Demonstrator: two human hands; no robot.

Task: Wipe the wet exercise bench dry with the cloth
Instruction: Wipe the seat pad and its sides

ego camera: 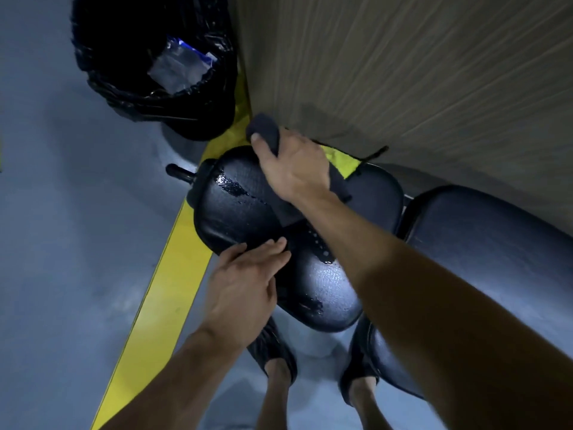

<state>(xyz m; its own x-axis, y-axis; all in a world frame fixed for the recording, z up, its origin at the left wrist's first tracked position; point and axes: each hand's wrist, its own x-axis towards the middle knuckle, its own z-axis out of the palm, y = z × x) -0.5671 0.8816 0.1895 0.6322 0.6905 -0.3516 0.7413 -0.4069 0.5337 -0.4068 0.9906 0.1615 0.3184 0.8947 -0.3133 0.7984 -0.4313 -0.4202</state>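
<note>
A black padded exercise bench (235,209) is seen in the middle of the frame, its textured surface marked by patches of water: one glistening streak near the upper left of the pad and further pooling and droplets toward the lower centre. A dark cloth (263,130) is gripped by the right hand (294,169) just above the centre of the frame, at the far edge of the bench; the thumb is laid over a bunched end of the fabric, and the rest of the cloth is trailed beneath the palm and wrist, across the pad. The left hand (245,287) is laid flat on the near left edge of the bench, fingers straight and together, with nothing held.

A bin lined with a black bag (148,88) is placed in the upper left of the frame, with crumpled plastic waste inside. A yellow floor stripe (158,299) is run diagonally from the lower left toward the centre across the grey floor (62,228). A wood-grain wall panel (403,72) fills the upper right. A second dark padded seat (483,225) is found at the right, beside the bench. Two feet in dark sandals (273,352) are visible at the bottom centre.
</note>
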